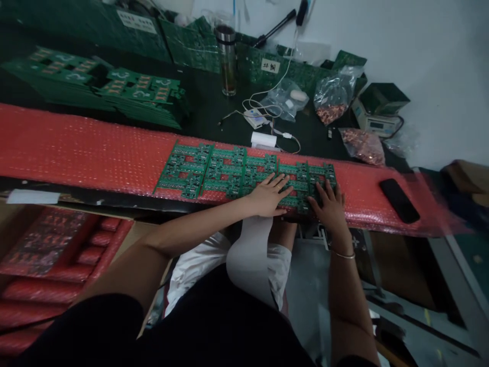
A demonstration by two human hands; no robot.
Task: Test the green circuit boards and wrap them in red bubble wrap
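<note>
Resting spread out, the left hand [267, 197] and right hand [330, 210] cover the three-o'clock end of a row of green circuit boards [237, 171] on red bubble wrap [95, 150], atop the desk [206, 112]. A smartphone [399, 200] lies at the right hand's three o'clock; stacked panels [151, 108] stand at the row's ten o'clock.

Left hand [264, 198] and right hand [331, 210] lie palm-down, fingers [281, 182] spread.
</note>
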